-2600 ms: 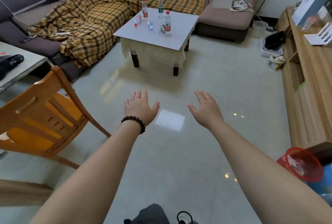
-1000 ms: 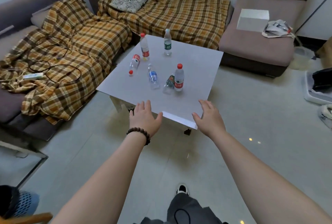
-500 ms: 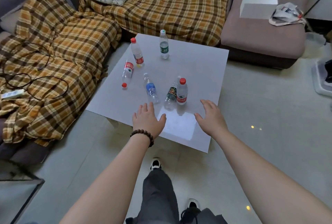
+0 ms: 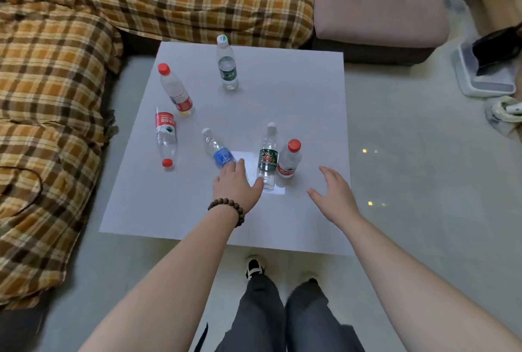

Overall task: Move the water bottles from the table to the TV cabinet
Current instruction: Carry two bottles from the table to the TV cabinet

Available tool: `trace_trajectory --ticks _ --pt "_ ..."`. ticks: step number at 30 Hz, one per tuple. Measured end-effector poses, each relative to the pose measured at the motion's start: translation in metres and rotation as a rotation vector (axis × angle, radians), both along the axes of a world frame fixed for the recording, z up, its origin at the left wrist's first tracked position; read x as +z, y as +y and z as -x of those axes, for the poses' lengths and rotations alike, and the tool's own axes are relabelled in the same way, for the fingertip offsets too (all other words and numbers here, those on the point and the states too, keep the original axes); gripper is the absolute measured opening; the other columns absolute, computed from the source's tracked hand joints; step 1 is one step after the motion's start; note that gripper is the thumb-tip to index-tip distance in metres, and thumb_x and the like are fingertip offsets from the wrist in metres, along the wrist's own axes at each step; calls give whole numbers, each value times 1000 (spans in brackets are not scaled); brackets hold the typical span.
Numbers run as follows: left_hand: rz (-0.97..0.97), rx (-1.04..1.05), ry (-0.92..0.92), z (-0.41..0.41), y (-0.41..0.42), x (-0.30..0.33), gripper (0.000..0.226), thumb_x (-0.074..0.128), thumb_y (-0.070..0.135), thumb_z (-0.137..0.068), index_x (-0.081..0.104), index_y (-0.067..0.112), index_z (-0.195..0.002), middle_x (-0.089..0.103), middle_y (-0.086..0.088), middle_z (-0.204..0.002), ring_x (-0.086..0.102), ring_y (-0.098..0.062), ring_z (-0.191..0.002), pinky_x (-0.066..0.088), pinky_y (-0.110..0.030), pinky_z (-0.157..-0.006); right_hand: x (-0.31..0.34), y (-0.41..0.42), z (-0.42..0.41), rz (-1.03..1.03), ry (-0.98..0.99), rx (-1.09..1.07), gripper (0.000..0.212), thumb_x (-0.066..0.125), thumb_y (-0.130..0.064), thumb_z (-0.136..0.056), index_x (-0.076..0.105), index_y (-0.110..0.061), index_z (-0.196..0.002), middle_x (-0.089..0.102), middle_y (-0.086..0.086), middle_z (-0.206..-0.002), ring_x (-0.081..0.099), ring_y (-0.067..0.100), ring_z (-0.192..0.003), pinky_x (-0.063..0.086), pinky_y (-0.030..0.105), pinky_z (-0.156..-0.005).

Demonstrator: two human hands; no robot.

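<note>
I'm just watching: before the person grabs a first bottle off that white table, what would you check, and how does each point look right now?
1. Both hands free: ok. The left hand and right hand are open and hold nothing.
2. A bottle close by: ok. The blue-label bottle lies at the left fingertips.
3. Standing bottles stable: ok. The red-cap bottle stands upright, close beside the lying dark-label bottle.
4. Nothing near the table edge: ok.
5. Path to the TV cabinet clear: cannot tell, it is out of view.
</note>
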State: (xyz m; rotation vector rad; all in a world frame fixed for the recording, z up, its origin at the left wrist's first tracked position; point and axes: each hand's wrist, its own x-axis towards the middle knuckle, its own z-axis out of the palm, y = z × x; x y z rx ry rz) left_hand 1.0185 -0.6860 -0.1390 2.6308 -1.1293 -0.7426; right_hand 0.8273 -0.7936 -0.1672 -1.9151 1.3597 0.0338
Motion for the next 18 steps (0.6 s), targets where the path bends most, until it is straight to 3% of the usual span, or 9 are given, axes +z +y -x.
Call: trace_trajectory --ticks 4,8,12,18 --pt "44 69 127 -22 -38 -42 64 48 44 -93 33 8 -144 44 -8 -142 39 -25 -132 34 -37 -104 -37 -14 -28 -28 -84 -119 79 71 -32 -82 29 -14 -147 31 4 -155 27 21 -143 24 31 -114" --pt "85 200 316 -38 -76 -100 73 52 46 -91 25 10 -149 31 -7 -154 30 -23 -141 29 -36 -110 -86 -25 -54 -55 -222 -210 91 78 -33 -74 26 -18 -148 30 -1 -155 28 15 -143 24 24 -111" --pt "86 275 396 -45 -104 -149 75 56 46 -88 27 10 -147 35 -9 -150 37 -26 -135 34 -36 -103 -124 -31 -67 -53 -323 -237 96 82 -38 -69 28 -25 -146 36 -7 -151 34 10 -139 31 28 -111" --pt "95 345 424 -49 -133 -188 80 68 50 -79 36 7 -138 46 -13 -137 47 -29 -125 40 -37 -96 -142 -36 -78 10 -426 -322 69 82 -33 -70 44 -38 -128 58 -19 -126 52 -3 -117 44 24 -100"
